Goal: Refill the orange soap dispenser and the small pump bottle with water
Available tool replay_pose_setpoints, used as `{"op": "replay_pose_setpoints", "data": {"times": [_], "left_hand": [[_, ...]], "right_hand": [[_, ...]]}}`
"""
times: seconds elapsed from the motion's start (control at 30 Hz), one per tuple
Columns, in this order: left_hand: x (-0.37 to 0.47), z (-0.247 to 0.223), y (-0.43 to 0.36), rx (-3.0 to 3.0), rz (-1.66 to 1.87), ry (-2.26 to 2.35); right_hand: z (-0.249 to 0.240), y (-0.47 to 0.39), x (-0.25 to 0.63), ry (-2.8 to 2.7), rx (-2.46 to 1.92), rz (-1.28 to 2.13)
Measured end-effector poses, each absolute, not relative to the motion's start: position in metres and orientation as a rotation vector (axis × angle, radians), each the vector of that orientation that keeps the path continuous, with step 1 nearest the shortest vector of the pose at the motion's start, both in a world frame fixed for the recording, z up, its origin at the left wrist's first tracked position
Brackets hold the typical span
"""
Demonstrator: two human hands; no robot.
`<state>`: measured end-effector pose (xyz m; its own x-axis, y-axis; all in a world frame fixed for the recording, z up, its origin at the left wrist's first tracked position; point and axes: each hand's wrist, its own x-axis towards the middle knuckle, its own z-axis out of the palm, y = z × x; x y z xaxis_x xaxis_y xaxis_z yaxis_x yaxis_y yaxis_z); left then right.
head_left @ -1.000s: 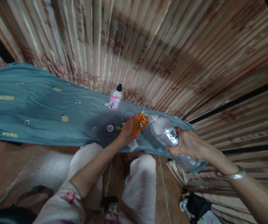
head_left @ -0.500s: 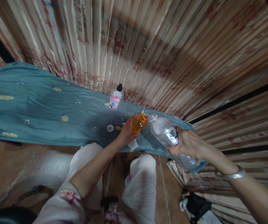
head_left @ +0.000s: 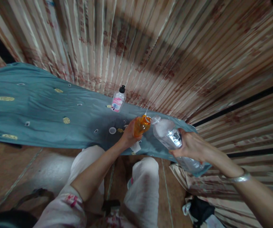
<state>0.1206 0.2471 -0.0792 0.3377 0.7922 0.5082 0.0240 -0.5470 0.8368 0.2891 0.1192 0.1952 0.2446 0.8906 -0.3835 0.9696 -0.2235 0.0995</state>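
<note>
My left hand (head_left: 128, 134) is wrapped round a small orange bottle (head_left: 142, 125) with an open mouth. In my right hand (head_left: 190, 145) is a large clear plastic bottle (head_left: 166, 133), tilted so that its neck points left at the orange bottle's mouth. The two mouths are very close; whether they touch I cannot tell. Any liquid passing between them is too small to make out. A small white round cap (head_left: 112, 130) lies on the cloth left of my left hand. Beneath that hand is a piece of white paper (head_left: 135, 147), partly covered.
A clear bottle with a black cap and pink label (head_left: 118, 100) stands near the back edge of the blue-green cloth (head_left: 41, 107). Pleated curtains (head_left: 131, 47) hang right behind it. Dark bars (head_left: 243, 98) run along the right. A black bag (head_left: 200, 209) lies on the floor.
</note>
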Motion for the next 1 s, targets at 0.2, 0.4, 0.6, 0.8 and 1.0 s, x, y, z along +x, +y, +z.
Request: {"op": "replay_pose_setpoints", "data": {"times": [0.2,0.4,0.6,0.8,1.0], "left_hand": [[0.120,-0.078,0.248,1.852,1.301,0.690],[0.120,-0.075,0.246,1.837,1.278,0.729],[0.119,-0.070,0.243,1.825,1.256,0.744],[0.118,-0.069,0.242,1.801,1.269,0.724],[0.118,-0.066,0.241,1.815,1.231,0.764]], "right_hand": [[0.193,0.119,0.291,1.756,2.201,-0.272],[0.193,0.119,0.290,1.740,2.202,-0.275],[0.194,0.120,0.287,1.734,2.187,-0.275],[0.196,0.121,0.285,1.664,2.202,-0.323],[0.197,0.120,0.283,1.694,2.183,-0.290]]}}
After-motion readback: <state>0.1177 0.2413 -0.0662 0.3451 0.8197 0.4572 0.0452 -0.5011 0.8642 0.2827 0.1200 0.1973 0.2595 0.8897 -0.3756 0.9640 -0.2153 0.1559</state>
